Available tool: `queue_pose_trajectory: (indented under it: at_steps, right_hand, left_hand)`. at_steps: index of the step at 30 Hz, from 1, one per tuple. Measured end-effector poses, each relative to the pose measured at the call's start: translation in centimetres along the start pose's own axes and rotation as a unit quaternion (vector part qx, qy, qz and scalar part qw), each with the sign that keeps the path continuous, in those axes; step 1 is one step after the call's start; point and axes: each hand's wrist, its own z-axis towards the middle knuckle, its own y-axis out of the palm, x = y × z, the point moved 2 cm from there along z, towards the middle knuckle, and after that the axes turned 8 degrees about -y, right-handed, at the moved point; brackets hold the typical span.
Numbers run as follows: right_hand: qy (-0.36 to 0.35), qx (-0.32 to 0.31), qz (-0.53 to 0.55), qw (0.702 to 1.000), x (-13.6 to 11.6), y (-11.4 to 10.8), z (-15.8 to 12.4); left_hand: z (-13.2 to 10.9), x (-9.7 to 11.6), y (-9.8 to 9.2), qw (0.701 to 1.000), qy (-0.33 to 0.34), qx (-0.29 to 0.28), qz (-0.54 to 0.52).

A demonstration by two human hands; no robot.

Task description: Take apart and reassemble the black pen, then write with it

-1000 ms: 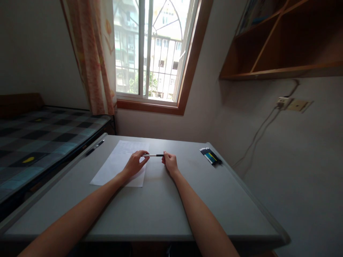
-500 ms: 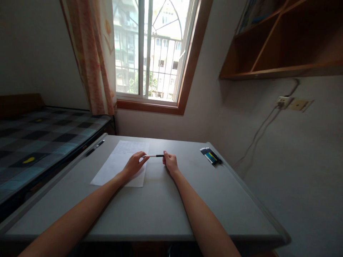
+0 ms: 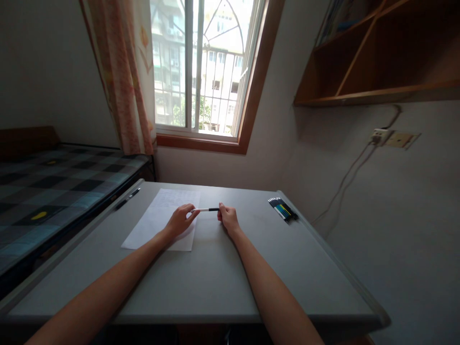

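Fingertips of the left hand [image 3: 178, 221] and right hand [image 3: 227, 219] pinch opposite ends of a pen [image 3: 205, 209], held level just above the table [image 3: 215, 273] beside a paper sheet [image 3: 158, 218].

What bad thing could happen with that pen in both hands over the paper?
The pen is pinched at its ends, white end by the left hand, black end by the right hand. If that black end is a cap and comes off suddenly, a hand might jerk and the tip could mark the sheet of paper lying under the left hand. A dropped pen might also roll on the smooth grey desk.
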Motion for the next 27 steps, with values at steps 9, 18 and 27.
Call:
queue_pose_trajectory:
  at_steps: [9,18,27]
  right_hand:
    - [-0.014,-0.006,-0.014,1.000,-0.7,-0.1,-0.2]
    - [-0.013,-0.003,-0.001,1.000,-0.3,-0.2,-0.1]
    - [-0.029,-0.002,-0.015,0.999,0.5,-0.4,0.2]
  left_hand:
    - [0.1,-0.1,0.1,1.000,0.002,0.010,-0.001]
    - [0.0,0.0,0.0,1.000,-0.018,-0.020,-0.008]
    - [-0.2,0.1,0.0,0.996,-0.057,-0.062,-0.007]
